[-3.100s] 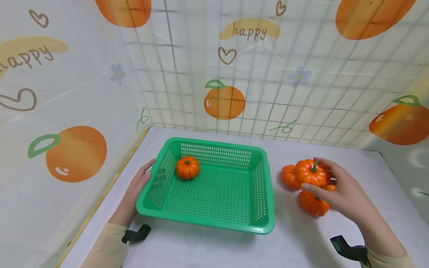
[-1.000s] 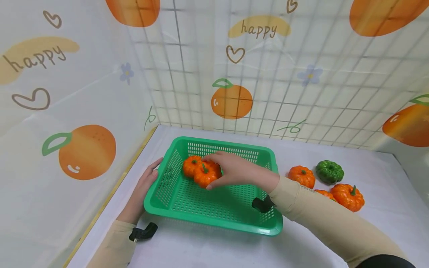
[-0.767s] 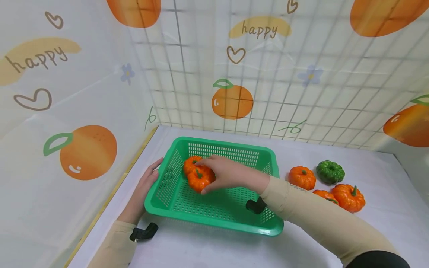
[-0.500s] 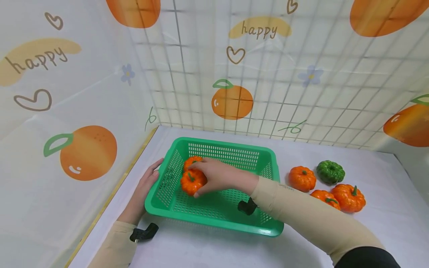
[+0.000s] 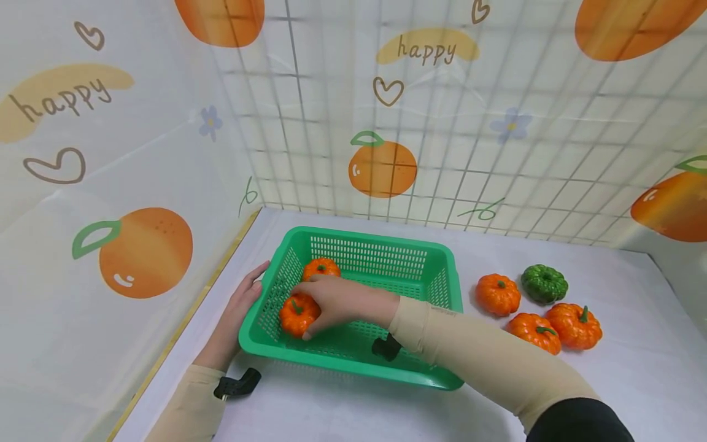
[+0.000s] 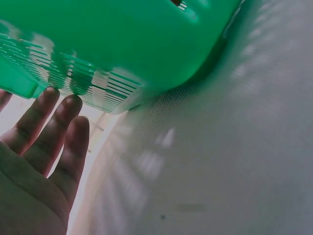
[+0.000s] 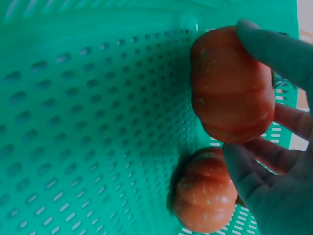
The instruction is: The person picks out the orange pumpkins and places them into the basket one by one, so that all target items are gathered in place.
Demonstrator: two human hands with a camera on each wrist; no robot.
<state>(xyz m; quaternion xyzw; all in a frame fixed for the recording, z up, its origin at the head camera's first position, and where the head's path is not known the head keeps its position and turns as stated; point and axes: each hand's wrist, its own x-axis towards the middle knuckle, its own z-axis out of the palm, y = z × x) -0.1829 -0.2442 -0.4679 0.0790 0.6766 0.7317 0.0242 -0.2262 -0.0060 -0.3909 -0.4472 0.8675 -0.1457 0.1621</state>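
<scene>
My right hand (image 5: 339, 301) grips a small orange pumpkin (image 5: 298, 314) with a green stem, thumb on its near side and fingers round the far side. This pumpkin is inside the green plastic basket (image 5: 359, 368), close to its left wall. Behind it in the basket sits a second orange pumpkin (image 5: 322, 266), partly covered by the right hand; the right wrist view shows this other pumpkin (image 7: 205, 193) on the perforated floor. My left hand (image 5: 239, 307) rests along the outside of the basket's left wall. In the left wrist view its fingers (image 6: 73, 132) are straight, fingertips right at the slotted wall.
Right of the basket on the white table (image 5: 353, 417) lie three orange pumpkins, one at the left (image 5: 498, 294), one in front (image 5: 534, 332) and one at the right (image 5: 574, 326). Behind them is a green pumpkin (image 5: 544, 283). A printed curtain (image 5: 309, 153) over a wire grid rises behind.
The right hand took a pumpkin from the group at right and carried it into the basket. Lately it has moved the pumpkin left and nearer the front. The left hand stays by the basket.
</scene>
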